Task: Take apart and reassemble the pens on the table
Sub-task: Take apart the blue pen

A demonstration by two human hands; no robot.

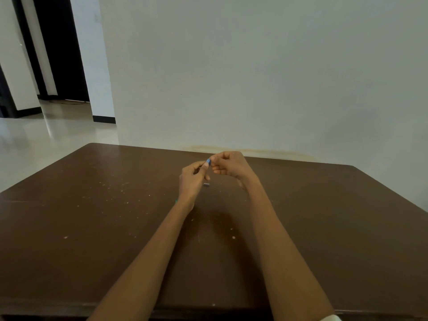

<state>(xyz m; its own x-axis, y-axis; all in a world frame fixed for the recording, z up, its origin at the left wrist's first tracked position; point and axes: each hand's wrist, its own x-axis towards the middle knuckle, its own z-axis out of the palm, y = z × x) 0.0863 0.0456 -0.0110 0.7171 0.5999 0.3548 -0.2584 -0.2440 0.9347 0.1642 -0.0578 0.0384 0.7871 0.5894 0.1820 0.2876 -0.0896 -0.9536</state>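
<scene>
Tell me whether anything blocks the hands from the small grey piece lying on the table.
Nothing visible does. The grey piece lies on bare table just below the left hand and right hand, which both pinch a blue pen part.

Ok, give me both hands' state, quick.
Left hand: pinches the small blue pen part.
Right hand: fingers curled, pinching the same blue part.

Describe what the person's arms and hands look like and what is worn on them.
Both forearms are bare from the bottom edge of the picture up to the wrists. The left hand and the right hand wear no gloves, and no ring, watch or bracelet shows. A scrap of pale cloth shows beside the right arm at the bottom edge; what it is cannot be told.
</scene>
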